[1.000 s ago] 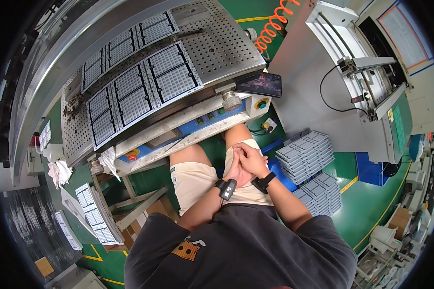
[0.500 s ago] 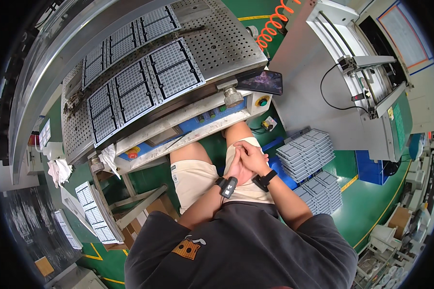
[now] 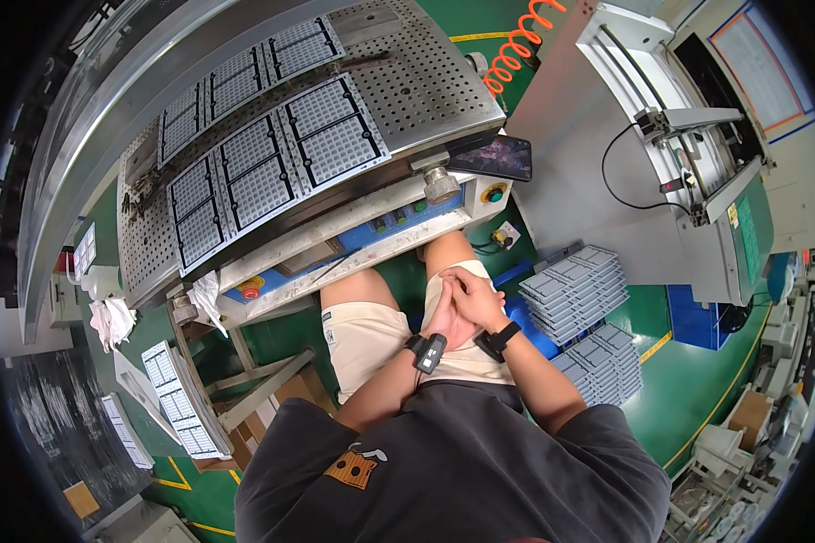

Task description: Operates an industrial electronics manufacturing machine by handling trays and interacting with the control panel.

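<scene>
Starting from the front sheet (image 3: 255, 172): laid flat on the table (image 3: 426, 86), close along its near edge, across a narrow gap from the rear sheet (image 3: 235, 83). Liable, with so slim a margin there, to be skewed or tipped off by a careless brush. Beside the near right corner, a tilted phone (image 3: 491, 157), perhaps apt to slide if knocked. At the near left corner, a draped cloth (image 3: 206, 300), possibly easy to snag. Below the near edge, well apart from both sheets: left hand (image 3: 439, 317) and right hand (image 3: 476, 299), together over the shorts (image 3: 367, 339), with finger curl too small to tell. Most room for moving, seemingly, past the sheets toward the right edge. Tighter low down: legs (image 3: 358, 288) near the front rail (image 3: 389, 249), and a stack (image 3: 575, 285) to the right, likely to slip askew if elbowed.
</scene>
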`<action>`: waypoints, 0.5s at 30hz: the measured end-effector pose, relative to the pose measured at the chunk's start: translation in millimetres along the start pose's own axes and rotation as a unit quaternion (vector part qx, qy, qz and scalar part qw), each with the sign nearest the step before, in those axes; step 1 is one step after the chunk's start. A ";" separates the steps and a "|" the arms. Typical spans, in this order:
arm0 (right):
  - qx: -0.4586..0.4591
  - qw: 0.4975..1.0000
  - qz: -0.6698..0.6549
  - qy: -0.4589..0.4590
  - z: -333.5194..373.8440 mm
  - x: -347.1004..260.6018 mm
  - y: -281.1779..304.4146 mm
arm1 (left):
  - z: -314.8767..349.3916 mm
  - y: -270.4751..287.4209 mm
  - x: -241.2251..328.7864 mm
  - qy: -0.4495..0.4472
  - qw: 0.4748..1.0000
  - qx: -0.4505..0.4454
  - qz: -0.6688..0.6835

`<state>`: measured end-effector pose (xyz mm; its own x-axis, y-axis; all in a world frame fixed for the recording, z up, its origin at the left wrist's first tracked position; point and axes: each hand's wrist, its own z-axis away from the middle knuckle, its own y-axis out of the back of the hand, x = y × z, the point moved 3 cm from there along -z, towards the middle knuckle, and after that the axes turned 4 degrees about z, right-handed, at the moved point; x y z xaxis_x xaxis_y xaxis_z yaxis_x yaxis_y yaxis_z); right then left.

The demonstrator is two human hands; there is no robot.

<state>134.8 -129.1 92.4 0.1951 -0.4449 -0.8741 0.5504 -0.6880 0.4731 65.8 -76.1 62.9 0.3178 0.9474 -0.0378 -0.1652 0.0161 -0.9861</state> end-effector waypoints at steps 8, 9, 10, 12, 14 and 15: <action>0.009 1.000 -0.002 -0.019 -1.7 9.4 -3.6 | -0.2 -4.3 2.1 0.014 1.000 -0.001 0.008; 0.005 0.999 -0.001 -0.038 -2.7 10.4 -4.7 | 0.5 -4.6 2.5 0.009 1.000 0.017 0.023; 0.004 0.999 -0.019 -0.031 -3.9 9.8 -4.6 | 1.6 -4.8 0.5 0.006 0.999 0.035 0.041; -0.006 0.995 -0.047 -0.082 -5.1 10.9 -3.7 | 1.7 -4.2 0.4 0.001 0.998 0.039 0.050; -0.075 0.991 -0.071 -0.083 -8.9 7.4 -0.3 | 1.2 -1.4 1.7 -0.001 0.999 0.014 0.032; -0.090 0.989 -0.091 -0.076 -10.2 4.0 1.3 | 1.9 3.1 4.1 -0.012 0.999 0.023 0.037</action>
<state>144.5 -125.9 88.3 -0.0379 -0.4132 -0.9098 0.7027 -0.6584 0.2697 64.8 -71.6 60.0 0.2816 0.9537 -0.1057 -0.2303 -0.0398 -0.9723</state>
